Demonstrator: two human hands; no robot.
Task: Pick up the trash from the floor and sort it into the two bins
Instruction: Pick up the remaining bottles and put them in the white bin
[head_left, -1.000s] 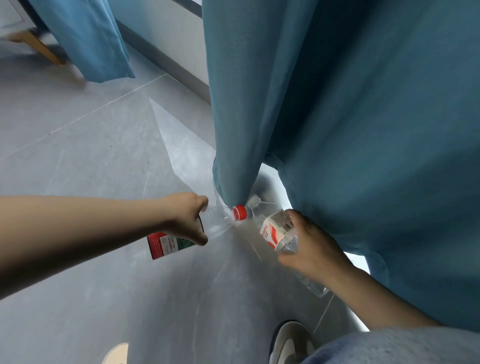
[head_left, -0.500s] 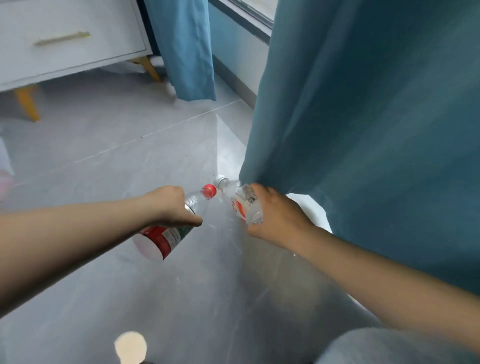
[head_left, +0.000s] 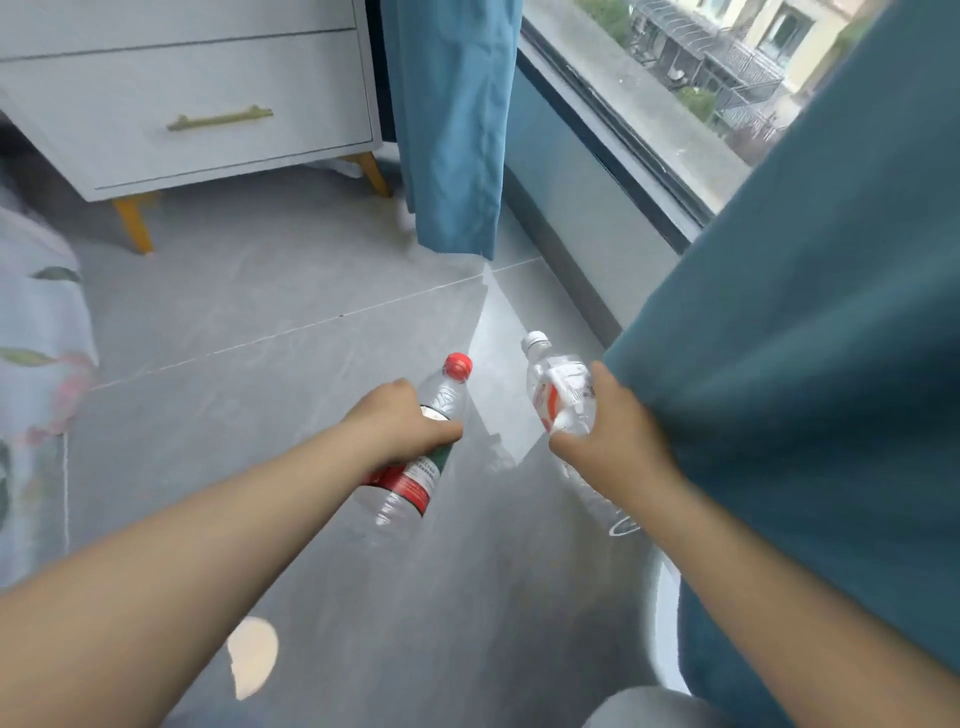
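above floor: left hand (head_left: 397, 423) grips red-capped bottle (head_left: 415, 470); right hand (head_left: 610, 441) white-capped bottle (head_left: 558, 389).

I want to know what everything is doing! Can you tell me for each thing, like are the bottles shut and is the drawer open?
Red-capped bottle: cap on, looks empty, held in the left hand.
White-capped bottle: cap on, label crumpled, held in the right hand.
Drawer: closed.
Near curtain: hanging, touching the right hand.
Far curtain: hanging by the window, pulled aside.
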